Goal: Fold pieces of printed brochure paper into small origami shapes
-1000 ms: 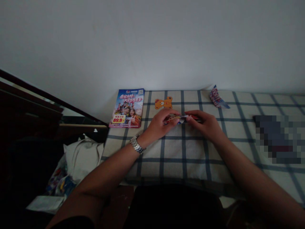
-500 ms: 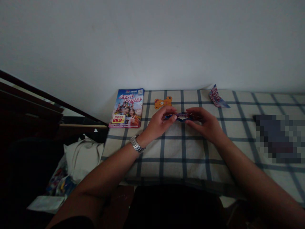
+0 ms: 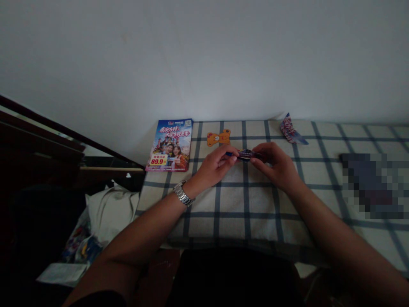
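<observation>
Both my hands meet over the checked cloth (image 3: pixel 249 200) and pinch a small folded piece of printed paper (image 3: pixel 245 154) between them. My left hand (image 3: pixel 214 165), with a metal watch on its wrist, grips the paper's left end with closed fingers. At the right end, my right hand (image 3: pixel 275 166) holds it with thumb and fingers pressed together. The paper is dark blue and red, narrow, and partly hidden by my fingertips.
A colourful leaflet (image 3: pixel 171 145) lies at the cloth's left edge by the white wall. An orange bear cut-out (image 3: pixel 219 138) sits just behind my hands. Another folded paper shape (image 3: pixel 290 130) lies at the back right. A blurred dark patch (image 3: pixel 372 185) lies right; bags (image 3: pixel 105 213) sit lower left.
The paper was turned from a pale, red-edged side to a dark one, then pressed narrower. My hands have drawn closer together and lifted slightly.
</observation>
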Demonstrator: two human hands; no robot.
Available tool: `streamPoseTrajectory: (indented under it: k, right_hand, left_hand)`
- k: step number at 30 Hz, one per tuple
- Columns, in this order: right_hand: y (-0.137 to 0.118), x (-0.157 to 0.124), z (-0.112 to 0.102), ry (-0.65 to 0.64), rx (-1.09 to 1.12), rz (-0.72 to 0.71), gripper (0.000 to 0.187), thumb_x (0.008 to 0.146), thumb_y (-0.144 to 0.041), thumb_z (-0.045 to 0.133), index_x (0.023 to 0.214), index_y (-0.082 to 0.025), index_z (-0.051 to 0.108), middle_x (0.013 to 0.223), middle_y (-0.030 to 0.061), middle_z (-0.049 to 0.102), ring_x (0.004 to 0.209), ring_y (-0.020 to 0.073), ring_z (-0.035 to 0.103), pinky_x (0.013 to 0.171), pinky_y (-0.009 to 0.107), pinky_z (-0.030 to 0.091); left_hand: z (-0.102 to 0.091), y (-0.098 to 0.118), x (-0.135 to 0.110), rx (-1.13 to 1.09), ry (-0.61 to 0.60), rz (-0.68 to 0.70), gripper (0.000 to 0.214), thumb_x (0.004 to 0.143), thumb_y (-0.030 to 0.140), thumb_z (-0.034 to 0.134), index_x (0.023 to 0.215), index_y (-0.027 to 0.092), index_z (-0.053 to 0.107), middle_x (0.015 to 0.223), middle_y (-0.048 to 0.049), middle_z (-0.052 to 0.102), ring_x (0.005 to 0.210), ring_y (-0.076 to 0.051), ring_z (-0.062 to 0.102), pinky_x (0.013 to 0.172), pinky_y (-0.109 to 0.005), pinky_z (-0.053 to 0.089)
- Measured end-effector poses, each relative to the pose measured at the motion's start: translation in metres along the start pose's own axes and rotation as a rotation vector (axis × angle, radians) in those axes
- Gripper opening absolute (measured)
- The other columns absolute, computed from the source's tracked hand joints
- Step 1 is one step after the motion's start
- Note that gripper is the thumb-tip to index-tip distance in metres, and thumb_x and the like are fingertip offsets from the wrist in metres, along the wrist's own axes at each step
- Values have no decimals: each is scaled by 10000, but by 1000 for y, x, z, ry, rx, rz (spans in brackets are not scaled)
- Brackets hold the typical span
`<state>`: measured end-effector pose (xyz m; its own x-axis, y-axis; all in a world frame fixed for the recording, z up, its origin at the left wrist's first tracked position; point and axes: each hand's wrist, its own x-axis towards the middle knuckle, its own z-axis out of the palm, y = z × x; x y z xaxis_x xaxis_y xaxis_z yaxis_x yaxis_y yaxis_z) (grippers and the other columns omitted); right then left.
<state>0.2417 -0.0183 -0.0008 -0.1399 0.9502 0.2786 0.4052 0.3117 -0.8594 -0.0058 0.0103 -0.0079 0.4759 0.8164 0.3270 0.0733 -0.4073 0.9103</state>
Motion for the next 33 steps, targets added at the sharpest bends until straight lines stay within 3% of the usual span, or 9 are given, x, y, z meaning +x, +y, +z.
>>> streamPoseTrajectory:
  k: [4,11,16,23,33]
  right_hand:
    - [1,-1,0,-3,-14,-25,390,914,-556,780,1140,-272,637,1041,71,768,930,256,748,798,375,638]
    - [-3,0,0,-3,-14,-16,397,890,-504,812,1158,-268,637,1072,64,769,940,246,759,819,368,651]
    - [-2,1,1,-9,21,10,430,868,-473,835,1179,-261,627,1122,71,761,939,241,766,827,376,664]
    - [12,3,1,1,118,82,384,914,-425,786,1214,-289,590,1214,73,751,1067,261,770,909,427,657]
    - [16,5,-1,21,220,100,339,904,-320,751,1206,-302,598,1159,59,773,1132,256,758,1026,455,613]
  left_hand:
    - [-1,-2,-1,-3,10,-56,285,1073,454,606,1241,224,620,1228,-95,706,1001,-177,743,891,-318,652]
    - [-3,-4,-1,47,17,-22,287,1062,423,629,1260,216,635,1248,-96,711,1121,-207,731,972,-341,633]
    - [-2,-3,-1,117,43,9,259,1032,324,672,1262,211,635,1235,-86,719,1095,-196,738,990,-342,629]
    - [-1,0,-2,270,89,29,257,993,218,701,1245,219,646,1211,-55,741,1045,-173,746,979,-336,638]
    - [-1,-2,-1,236,96,15,290,990,229,713,1272,218,645,1254,-56,734,1056,-176,751,969,-332,648]
